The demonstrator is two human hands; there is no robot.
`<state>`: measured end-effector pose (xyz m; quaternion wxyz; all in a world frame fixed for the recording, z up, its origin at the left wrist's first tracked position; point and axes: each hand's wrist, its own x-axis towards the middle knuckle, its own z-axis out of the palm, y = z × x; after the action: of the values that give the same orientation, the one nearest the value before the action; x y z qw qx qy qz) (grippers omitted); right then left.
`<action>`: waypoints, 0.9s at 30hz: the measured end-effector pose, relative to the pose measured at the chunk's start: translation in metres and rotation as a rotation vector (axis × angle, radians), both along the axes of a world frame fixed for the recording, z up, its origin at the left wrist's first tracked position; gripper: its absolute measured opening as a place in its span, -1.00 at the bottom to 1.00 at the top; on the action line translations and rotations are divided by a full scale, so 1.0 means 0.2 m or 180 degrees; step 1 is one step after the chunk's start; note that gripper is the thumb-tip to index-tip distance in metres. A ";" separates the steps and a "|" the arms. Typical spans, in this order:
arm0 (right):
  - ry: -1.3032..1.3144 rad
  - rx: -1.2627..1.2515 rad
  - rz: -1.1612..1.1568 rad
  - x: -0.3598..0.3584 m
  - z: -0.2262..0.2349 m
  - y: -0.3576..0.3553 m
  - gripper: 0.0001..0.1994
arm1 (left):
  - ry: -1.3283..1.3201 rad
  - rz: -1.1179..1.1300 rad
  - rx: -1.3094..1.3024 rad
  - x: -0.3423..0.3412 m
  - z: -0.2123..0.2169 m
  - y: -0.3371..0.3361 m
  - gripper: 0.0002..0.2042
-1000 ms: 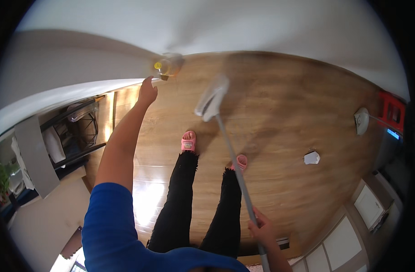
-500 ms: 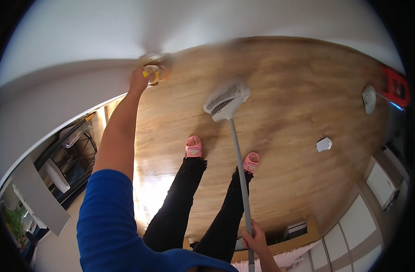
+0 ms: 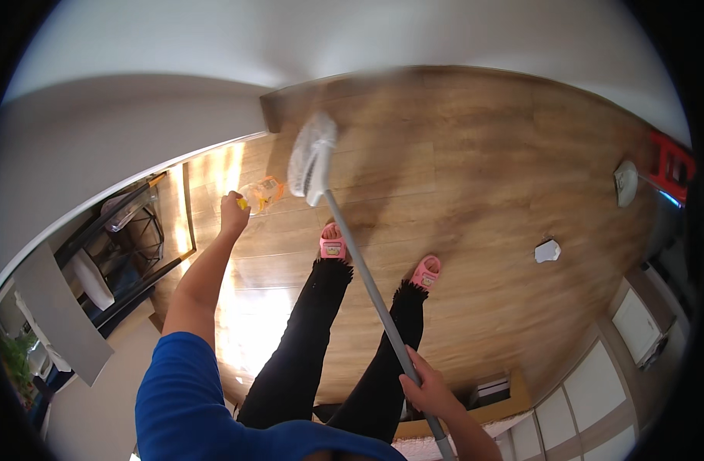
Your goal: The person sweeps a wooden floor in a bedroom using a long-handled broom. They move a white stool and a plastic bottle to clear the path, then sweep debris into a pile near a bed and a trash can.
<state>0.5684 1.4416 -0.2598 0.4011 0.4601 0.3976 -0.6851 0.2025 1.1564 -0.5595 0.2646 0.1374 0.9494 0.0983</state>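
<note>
My left hand point(image 3: 234, 213) is closed around the yellow top of a clear plastic bottle point(image 3: 264, 194) with an orange label, held over the floor at the left. My right hand point(image 3: 427, 390) grips the grey handle of a broom point(image 3: 367, 280) near the lower edge. From there the handle slants up and left to the white broom head point(image 3: 312, 160), which has a whitish, see-through covering and is slightly blurred. The head is just right of the bottle, beyond my left foot in its pink slipper point(image 3: 333, 244).
The wood floor point(image 3: 475, 169) meets a pale wall at the far side; a wall corner point(image 3: 269, 115) juts in at left. Rightward are a white flat piece point(image 3: 547, 250), a white rounded object point(image 3: 625, 184) and a red stool-like thing point(image 3: 672, 165). White cabinets point(image 3: 594, 376) line the lower right.
My left hand has drawn the bottle back from the wall corner, nearer to me. The broom head has swung left, close to the bottle, and my right hand has shifted slightly up.
</note>
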 end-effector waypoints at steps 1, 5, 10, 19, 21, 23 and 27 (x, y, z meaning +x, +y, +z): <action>0.0113 0.0079 0.0269 -0.07 -0.02 0.02 -0.41 | -0.0035 0.0146 -0.0110 0.01 -0.03 -0.06 -0.65; 0.0798 0.0482 0.0830 -0.23 -0.20 0.07 -0.47 | -0.0008 0.0396 -0.0104 0.01 -0.09 -0.14 -0.62; 0.0628 0.0889 0.0765 -0.26 -0.22 0.18 -0.50 | 0.0125 0.0313 -0.0007 -0.03 -0.08 -0.12 -0.61; 0.0636 0.0850 0.1250 -0.50 -0.13 0.34 -0.49 | -0.0085 0.0364 -0.0264 0.04 -0.09 -0.05 -0.65; 0.0328 0.0720 0.1011 -0.57 -0.15 0.36 -0.48 | -0.0108 0.0473 -0.0423 0.05 -0.11 -0.09 -0.64; 0.0703 0.1001 0.1237 -0.51 -0.10 0.37 -0.49 | -0.0141 0.0552 -0.0469 0.06 -0.09 -0.10 -0.58; 0.1193 0.1141 0.1409 -0.41 -0.02 0.34 -0.49 | 0.0000 0.0565 -0.0385 0.07 -0.05 -0.08 -0.44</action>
<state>0.4860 1.5102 -0.2646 0.3727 0.2920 0.6687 -0.5732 0.2167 1.1414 -0.5686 0.2626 0.0365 0.9621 0.0639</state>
